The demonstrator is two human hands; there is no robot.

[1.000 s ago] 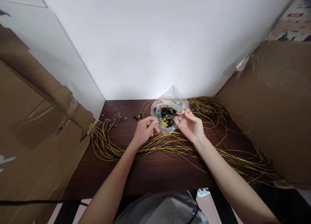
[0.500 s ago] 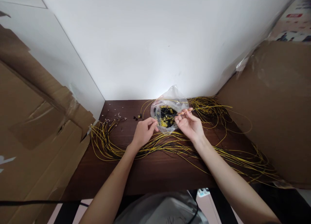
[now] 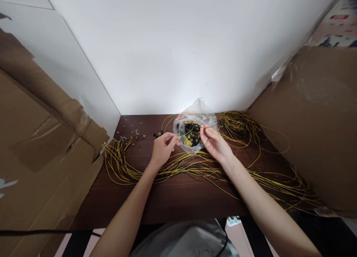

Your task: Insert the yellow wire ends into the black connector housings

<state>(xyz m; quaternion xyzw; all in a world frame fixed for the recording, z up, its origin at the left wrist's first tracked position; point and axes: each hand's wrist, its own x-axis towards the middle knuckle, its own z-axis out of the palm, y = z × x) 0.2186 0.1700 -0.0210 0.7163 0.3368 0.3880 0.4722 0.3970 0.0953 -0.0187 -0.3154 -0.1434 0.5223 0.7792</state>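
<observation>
Over the left rim of a clear plastic bag, my left hand pinches a thin yellow wire. My right hand is closed at the bag's right side, thumb and fingertips pinching a wire too. The strand seems to run between both hands, across the bag's mouth; whether it is one single wire is hard to tell. Small black and yellow pieces fill the bag. A long bundle of yellow and black wires lies on the brown table in front of the bag, passing below both hands.
A tangled coil of yellow wire lies at the back right. Tiny light-coloured bits are scattered at the back left. Cardboard boxes stand at the left and right. A white wall closes off the back.
My right hand has turned and its fingers have closed together at the bag's right side. The yellow wire that stuck out to its right is gone from there. My left hand has shifted slightly left.
</observation>
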